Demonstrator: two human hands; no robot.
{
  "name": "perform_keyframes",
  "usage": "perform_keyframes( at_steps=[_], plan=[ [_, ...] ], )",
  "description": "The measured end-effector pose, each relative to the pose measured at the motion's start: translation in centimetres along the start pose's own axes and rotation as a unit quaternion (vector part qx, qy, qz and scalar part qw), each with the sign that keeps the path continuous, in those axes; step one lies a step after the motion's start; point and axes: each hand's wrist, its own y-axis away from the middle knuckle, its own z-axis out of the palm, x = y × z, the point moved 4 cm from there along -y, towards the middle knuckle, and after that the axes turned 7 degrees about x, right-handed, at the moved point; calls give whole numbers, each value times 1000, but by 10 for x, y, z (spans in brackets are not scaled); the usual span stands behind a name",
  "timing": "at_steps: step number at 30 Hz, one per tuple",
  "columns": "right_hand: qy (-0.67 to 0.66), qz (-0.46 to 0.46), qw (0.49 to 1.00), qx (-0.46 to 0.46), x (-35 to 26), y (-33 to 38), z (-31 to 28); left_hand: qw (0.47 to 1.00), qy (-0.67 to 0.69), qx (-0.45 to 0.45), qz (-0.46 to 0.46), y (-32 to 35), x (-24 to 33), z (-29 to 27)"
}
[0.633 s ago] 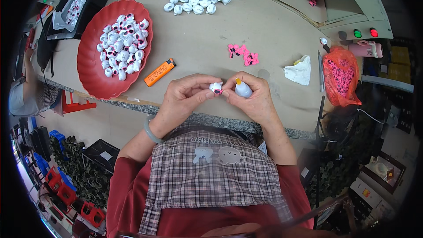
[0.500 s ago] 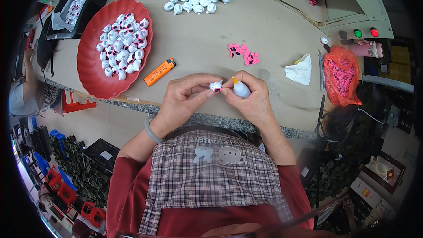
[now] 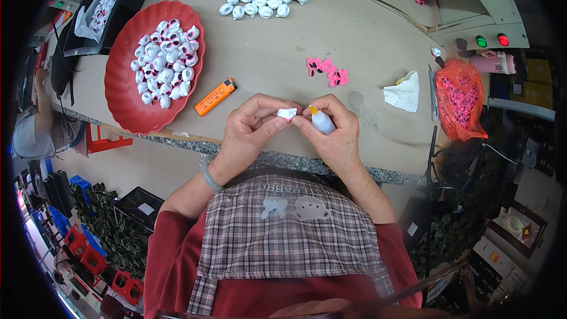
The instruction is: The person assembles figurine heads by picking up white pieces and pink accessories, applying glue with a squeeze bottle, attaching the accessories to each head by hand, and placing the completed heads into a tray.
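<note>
Both grips are closed: my left hand (image 3: 251, 130) pinches a small white piece (image 3: 287, 113), my right hand (image 3: 336, 136) holds a glue bottle (image 3: 322, 121). Since a moment ago the bottle's orange tip has swung left until it touches the piece, just above the surface (image 3: 277, 53) edge. I judge gluing is underway.

Tan worktable (image 3: 277, 53), red tray (image 3: 121, 91) (white pieces inside), orange lighter (image 3: 215, 97), pink bits (image 3: 326, 71), crumpled tissue (image 3: 404, 92)
</note>
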Motion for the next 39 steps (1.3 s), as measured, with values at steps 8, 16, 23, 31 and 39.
perform_keyframes(
  at_steps=[8,16,23,31,39],
  plan=[
    [-232,155,960,-24,11,5,6,997,66,11,-27,-1,-1,0],
    [-149,-55,987,3,3,7,12,993,-43,-1,108,2,6,1],
    [-227,21,973,19,7,15,19,981,-118,14,156,4,10,0],
    [-352,143,921,-82,2,1,26,996,87,4,2,8,6,-11],
    [-364,183,913,-38,6,-6,5,801,-434,266,315,4,125,-96]
  ],
)
